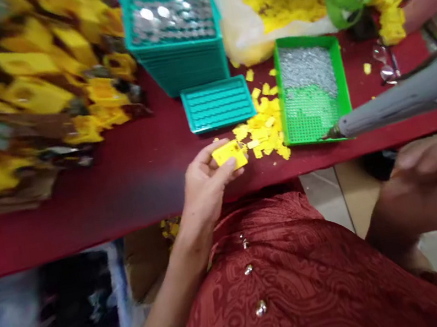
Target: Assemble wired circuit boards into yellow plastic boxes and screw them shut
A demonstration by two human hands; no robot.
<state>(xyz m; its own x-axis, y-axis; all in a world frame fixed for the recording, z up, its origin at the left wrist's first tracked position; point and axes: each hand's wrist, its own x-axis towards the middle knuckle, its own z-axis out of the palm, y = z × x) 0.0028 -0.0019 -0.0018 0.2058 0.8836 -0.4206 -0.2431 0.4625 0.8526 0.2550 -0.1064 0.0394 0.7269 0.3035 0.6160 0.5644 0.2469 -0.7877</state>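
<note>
- Closest to me, the worker's dark red patterned garment (313, 276) fills the foreground, a row of shiny buttons down its front.
- The right hand (435, 186) hangs off the table's near edge, well apart from the left. It is blurred, and I cannot tell whether its fingers grip anything.
- The left hand (203, 183) is at the table's edge, thumb on top, fingers beneath, pinching a yellow plastic part (227, 154).
- That part sits right at the left fingertips, flat side up, its long axis running roughly left to right. The left hand is plainly the nearer one; the right is far off to the side.
- Just beyond and right of the pinched part, small yellow pieces (265, 130) lie scattered on the red tabletop (120, 174).
- A grey screwdriver-like tool (399, 94) slants in from the right, above the right hand in view and apart from it; its dark tip comes to the near rim of a green tray (338, 62).
- Small grey metal parts (305, 65), probably screws, cover the tray's far portion.
- Farther off are a teal tray (217, 105), a stack of teal trays (196, 66) and a plastic bag (239, 26) of yellow pieces.
- Leftward, yellow housings (35, 96) lie heaped.
</note>
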